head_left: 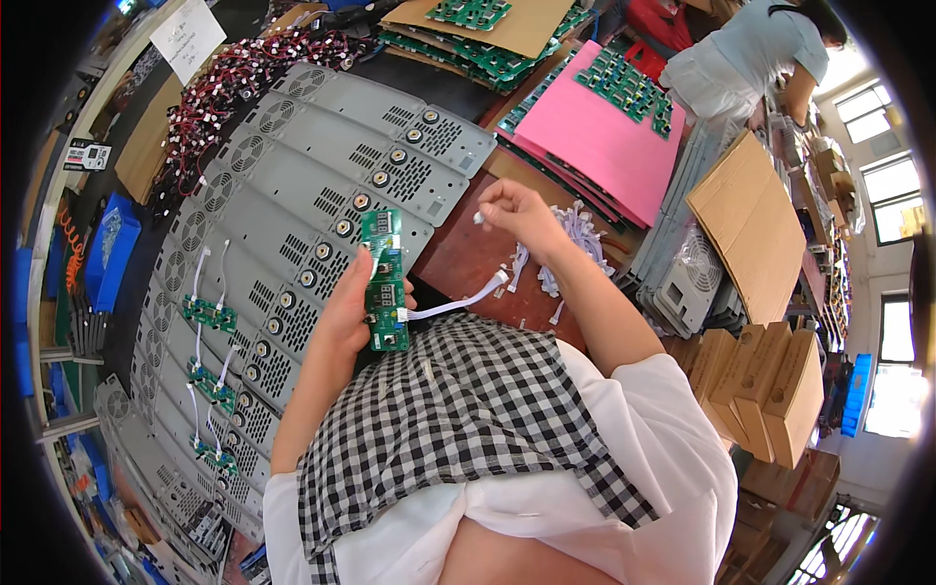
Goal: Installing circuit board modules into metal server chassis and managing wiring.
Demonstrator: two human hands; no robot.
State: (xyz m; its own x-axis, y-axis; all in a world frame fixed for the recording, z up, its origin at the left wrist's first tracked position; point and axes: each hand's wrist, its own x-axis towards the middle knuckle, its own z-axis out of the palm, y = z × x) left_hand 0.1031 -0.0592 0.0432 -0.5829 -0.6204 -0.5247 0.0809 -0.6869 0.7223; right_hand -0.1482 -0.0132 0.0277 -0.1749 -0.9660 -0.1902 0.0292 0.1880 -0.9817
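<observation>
On the left stood a blue plastic bin (107, 249). Small green circuit boards (211, 314) with white leads lay on grey perforated metal panels (292, 200). The left hand (343, 310) gripped a long green circuit-board strip with dark digit displays (387, 268), held over the panels' near edge, a white cable (456, 306) running rightward from it. The right hand (520, 213) narrowly pinched a small white piece (478, 218), near a heap of white cables (585, 246).

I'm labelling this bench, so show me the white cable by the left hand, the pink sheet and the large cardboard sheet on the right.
White cable (458, 304): head view, middle of its length.
Pink sheet (597, 146): head view, bare surface.
Large cardboard sheet (749, 224): head view, broad face.
</observation>
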